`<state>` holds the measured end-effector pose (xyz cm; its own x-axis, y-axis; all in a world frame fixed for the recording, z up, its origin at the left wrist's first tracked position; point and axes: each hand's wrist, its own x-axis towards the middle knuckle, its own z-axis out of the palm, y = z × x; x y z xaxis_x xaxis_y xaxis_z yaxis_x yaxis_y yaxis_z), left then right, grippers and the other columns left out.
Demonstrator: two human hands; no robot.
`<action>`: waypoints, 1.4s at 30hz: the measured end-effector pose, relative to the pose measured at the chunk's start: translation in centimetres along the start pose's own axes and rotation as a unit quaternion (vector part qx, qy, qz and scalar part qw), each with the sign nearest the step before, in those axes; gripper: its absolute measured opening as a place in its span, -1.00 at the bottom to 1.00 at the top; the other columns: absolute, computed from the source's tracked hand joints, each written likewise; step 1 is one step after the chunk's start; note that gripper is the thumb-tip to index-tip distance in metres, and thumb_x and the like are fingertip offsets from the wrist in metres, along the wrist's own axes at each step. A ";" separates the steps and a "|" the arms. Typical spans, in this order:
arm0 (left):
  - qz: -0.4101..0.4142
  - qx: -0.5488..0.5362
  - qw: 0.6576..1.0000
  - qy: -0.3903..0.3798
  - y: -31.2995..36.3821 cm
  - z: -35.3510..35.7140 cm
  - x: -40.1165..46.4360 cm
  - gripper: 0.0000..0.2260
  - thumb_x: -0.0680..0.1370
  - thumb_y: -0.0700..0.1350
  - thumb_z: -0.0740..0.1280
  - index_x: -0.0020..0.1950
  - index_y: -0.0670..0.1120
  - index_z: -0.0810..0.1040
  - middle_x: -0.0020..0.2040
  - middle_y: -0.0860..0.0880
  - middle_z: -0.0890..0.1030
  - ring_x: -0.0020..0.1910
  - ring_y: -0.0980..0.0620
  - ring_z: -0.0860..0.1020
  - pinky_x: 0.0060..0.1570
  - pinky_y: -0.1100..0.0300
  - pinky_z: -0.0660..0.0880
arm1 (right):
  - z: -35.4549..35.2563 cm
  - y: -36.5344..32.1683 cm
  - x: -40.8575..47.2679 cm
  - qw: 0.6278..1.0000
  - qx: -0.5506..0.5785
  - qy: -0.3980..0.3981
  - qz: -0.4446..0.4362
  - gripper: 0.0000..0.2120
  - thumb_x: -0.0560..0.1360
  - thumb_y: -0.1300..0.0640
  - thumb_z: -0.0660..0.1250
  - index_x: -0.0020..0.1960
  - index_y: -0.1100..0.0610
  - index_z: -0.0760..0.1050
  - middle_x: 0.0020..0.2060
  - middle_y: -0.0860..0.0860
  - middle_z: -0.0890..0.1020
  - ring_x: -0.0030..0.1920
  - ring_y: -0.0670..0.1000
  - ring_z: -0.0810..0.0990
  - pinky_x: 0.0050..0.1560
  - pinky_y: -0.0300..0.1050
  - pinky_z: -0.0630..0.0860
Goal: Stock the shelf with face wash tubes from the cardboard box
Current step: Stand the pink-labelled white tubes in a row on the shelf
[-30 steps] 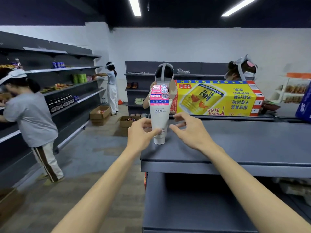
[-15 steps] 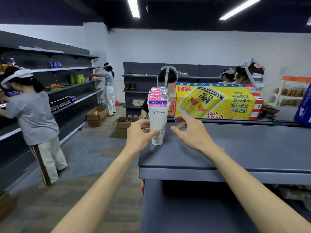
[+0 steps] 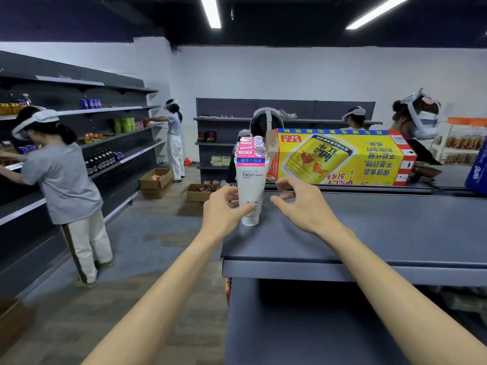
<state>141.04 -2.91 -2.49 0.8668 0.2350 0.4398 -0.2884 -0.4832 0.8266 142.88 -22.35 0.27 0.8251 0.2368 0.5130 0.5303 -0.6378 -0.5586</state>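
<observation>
Left hand (image 3: 224, 212) gripping front tube (image 3: 250, 191); right hand (image 3: 303, 206) open beside. Steady upright on shelf (image 3: 369, 233), aligned with row, before releasing.

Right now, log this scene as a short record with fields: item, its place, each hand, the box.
item: face wash tubes, upright in a row, caps down
place: left end of the grey shelf top
left hand: thumb and fingers hold the front tube low down
right hand: fingers spread, beside the tubes, touching nothing
box: yellow drink carton lying behind the tubes
</observation>
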 end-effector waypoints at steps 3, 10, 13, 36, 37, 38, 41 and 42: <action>-0.007 0.015 1.000 -0.001 0.6 -0.1 -0.8 -0.56 0.40 -0.06 0.57 0.22 -0.09 0.56 0.09 0.00 0.67 -0.02 0.12 0.64 0.06 0.19 0.58 | -0.8 -0.2 -0.7 1.000 0.007 0.009 -0.001 -0.67 0.51 0.03 0.41 0.25 0.03 0.49 0.07 -0.14 0.57 -0.01 -0.13 0.63 0.05 -0.27 0.44; -0.045 0.077 0.996 -0.012 2.6 -0.6 -3.6 -0.43 0.42 -0.03 0.54 0.37 -0.08 0.45 0.26 -0.03 0.58 0.15 0.00 0.60 0.20 0.01 0.54 | -2.4 -0.5 -3.4 0.999 0.030 0.009 -0.008 -0.68 0.51 0.02 0.41 0.23 0.03 0.49 0.07 -0.11 0.59 -0.01 -0.12 0.63 0.07 -0.21 0.48; -0.037 0.076 0.996 -0.007 3.7 -0.5 -5.9 -0.52 0.44 -0.08 0.50 0.33 -0.05 0.48 0.23 -0.02 0.58 0.11 0.03 0.60 0.12 0.13 0.54 | -2.9 -0.2 -4.8 0.999 0.035 0.003 -0.011 -0.70 0.51 0.02 0.40 0.22 0.03 0.49 0.08 -0.10 0.61 0.00 -0.13 0.63 0.07 -0.22 0.45; 0.037 0.112 0.990 -0.082 2.9 -0.3 -19.8 -0.66 0.44 -0.14 0.47 0.19 -0.06 0.57 0.10 -0.01 0.63 0.01 0.11 0.60 0.07 0.22 0.56 | -4.0 -2.3 -18.3 0.998 0.020 -0.021 0.048 -0.74 0.51 0.02 0.40 0.18 0.02 0.51 0.09 -0.10 0.62 -0.03 -0.14 0.64 0.15 -0.08 0.56; 0.038 0.116 0.988 -0.090 2.5 -0.3 -20.6 -0.66 0.44 -0.14 0.47 0.20 -0.06 0.56 0.10 -0.01 0.63 0.02 0.10 0.60 0.09 0.20 0.56 | -3.7 -2.2 -19.3 0.998 0.017 -0.025 0.059 -0.73 0.50 0.01 0.40 0.18 0.01 0.51 0.10 -0.11 0.61 -0.03 -0.14 0.64 0.15 -0.06 0.57; 0.039 0.119 0.987 -0.099 2.1 -0.3 -21.3 -0.66 0.44 -0.13 0.47 0.20 -0.06 0.56 0.10 -0.01 0.63 0.03 0.10 0.60 0.11 0.17 0.55 | -3.3 -2.1 -20.4 0.997 0.016 -0.029 0.069 -0.73 0.50 0.00 0.40 0.18 0.01 0.51 0.10 -0.12 0.61 -0.03 -0.14 0.64 0.15 -0.04 0.57; 0.045 0.116 0.985 -0.122 1.0 0.1 -23.3 -0.67 0.44 -0.12 0.47 0.19 -0.05 0.56 0.07 0.02 0.63 0.01 0.10 0.59 0.13 0.11 0.55 | -2.6 -1.9 -23.1 0.995 0.011 -0.032 0.098 -0.71 0.50 -0.01 0.39 0.21 0.00 0.50 0.13 -0.12 0.59 -0.01 -0.14 0.64 0.15 -0.03 0.58; 0.046 0.111 0.984 -0.130 0.7 0.3 -23.9 -0.67 0.44 -0.12 0.47 0.19 -0.06 0.56 0.05 0.04 0.63 0.01 0.10 0.59 0.13 0.10 0.55 | -2.5 -1.8 -23.9 0.994 0.008 -0.031 0.106 -0.70 0.51 -0.01 0.39 0.21 0.00 0.50 0.13 -0.13 0.59 0.00 -0.15 0.63 0.15 -0.05 0.58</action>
<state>120.20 -9.10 -12.52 0.9240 -0.0280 0.3815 -0.3001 -0.6715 0.6775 121.76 -28.65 -9.36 0.9293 0.1434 0.3405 0.3449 -0.6666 -0.6608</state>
